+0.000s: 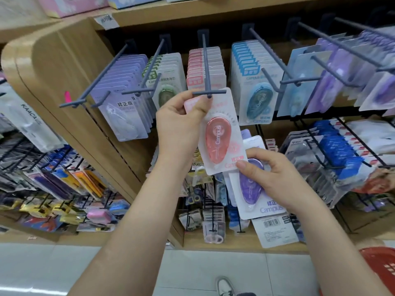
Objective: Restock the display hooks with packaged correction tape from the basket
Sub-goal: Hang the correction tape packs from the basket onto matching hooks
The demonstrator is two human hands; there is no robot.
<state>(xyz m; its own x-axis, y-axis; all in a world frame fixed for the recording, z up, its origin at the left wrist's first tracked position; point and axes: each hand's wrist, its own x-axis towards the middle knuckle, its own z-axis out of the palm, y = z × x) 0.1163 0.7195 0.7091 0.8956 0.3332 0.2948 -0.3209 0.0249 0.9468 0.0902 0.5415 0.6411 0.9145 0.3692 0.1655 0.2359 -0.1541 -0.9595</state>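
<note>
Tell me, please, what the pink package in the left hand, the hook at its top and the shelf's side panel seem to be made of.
Pink package: matte card backing, with a clear glossy plastic blister, judging by the highlights on the bulge. Hook: probably metal rod with a matte grey-blue coating; thin, straight, evenly coloured. Side panel: wood or wood-look laminate; pale grain lines, smooth surface.

Coral-pink correction tape pack [218,139]; purple pack [252,189]; red basket [382,268]
</note>
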